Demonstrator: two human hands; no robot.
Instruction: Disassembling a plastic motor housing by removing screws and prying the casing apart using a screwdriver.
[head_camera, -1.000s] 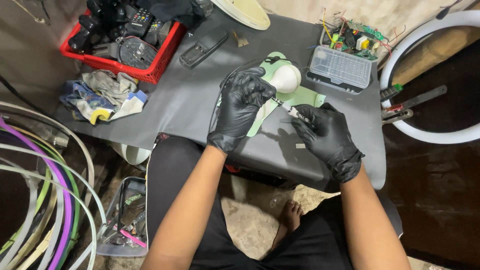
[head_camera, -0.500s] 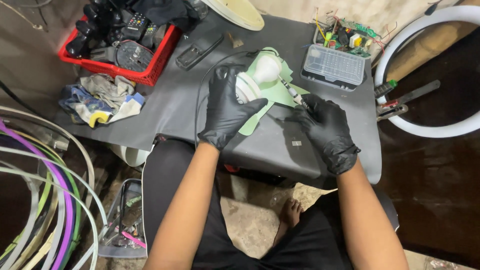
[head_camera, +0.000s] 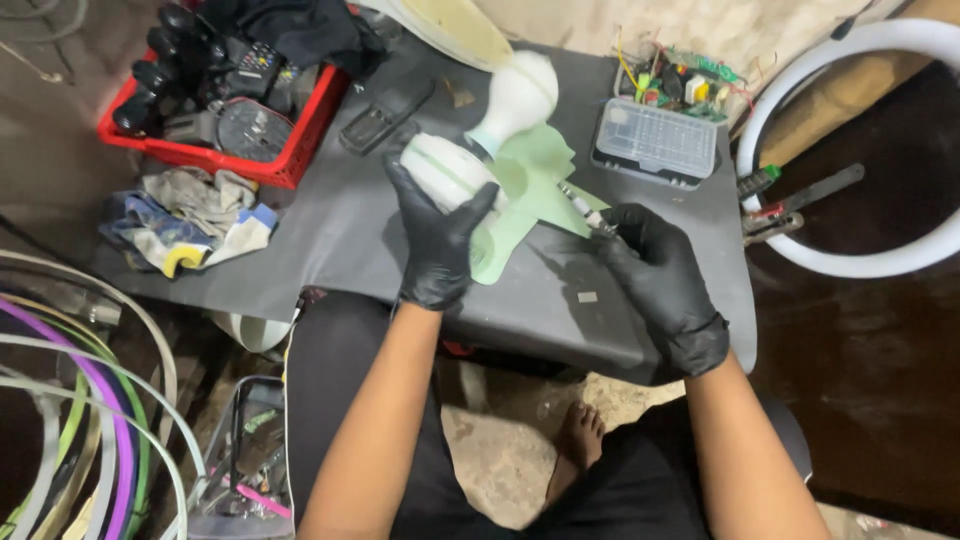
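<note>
Since half a second ago the left hand (head_camera: 437, 238) has lifted the white lamp housing (head_camera: 445, 172) clear of the light-green mat (head_camera: 528, 190), and a white bulb dome (head_camera: 512, 97) now lies exposed at the mat's far end, where before the two sat together under the glove. That gloved left hand is curled closed around the housing, fingers wrapped over its near side, holding it just above the dark grey table (head_camera: 330, 235). The right hand (head_camera: 655, 275), also in a black glove, is closed in a pinch on a small screwdriver (head_camera: 584, 208), whose tip points up and left toward the housing but does not touch it.

Beyond the mat stands a clear plastic parts box (head_camera: 652, 140), with a circuit board (head_camera: 680, 85) and loose wires behind it. A red crate (head_camera: 215, 158) of dark tools sits at the far left, crumpled rags (head_camera: 190, 215) beside it, and a white ring light (head_camera: 850, 150) at the right.

To work well here, I judge the housing should be gripped firmly and turned so its seam faces the tool, the tip seated squarely before any force, and any loosened parts kept over the mat
</note>
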